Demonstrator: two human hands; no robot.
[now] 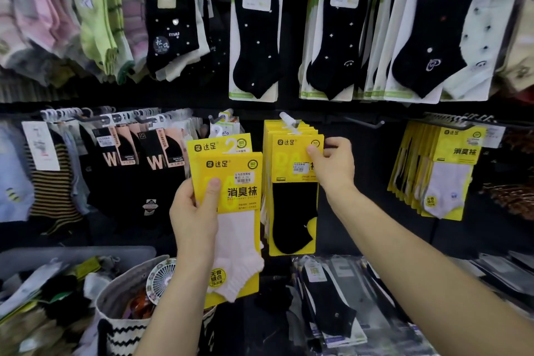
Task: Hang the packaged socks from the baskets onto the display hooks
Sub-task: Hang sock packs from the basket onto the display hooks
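Head cam, so starting nearest me: low down there's the grey fabric basket with a black-and-white zigzag band [115, 324], with a little round white fan [160, 277] poking out of it. Just above, my left grip [193, 211] is wrapped round the yellow-carded packs of pale pink ankle socks [234, 211], thumb across the front. It looks like two packs stacked, held up in front of the rack and not on any hook yet.

Further out, my right grip [332, 165] is pinching the top corner of the front yellow-carded pack of black ankle socks [293, 211], thumb on the face and fingers behind. That pack fronts a hanging bunch under a white plastic hanger tab [287, 120]. I can't tell if its loop is fully on.

I reckon I'm seating that one. Next I'd let go and take a pink pack, probably to the bare dark metal peg [364, 122] just right of it, lining the loop up with the tip. Way back are the black dotted socks on white cards [254, 37].
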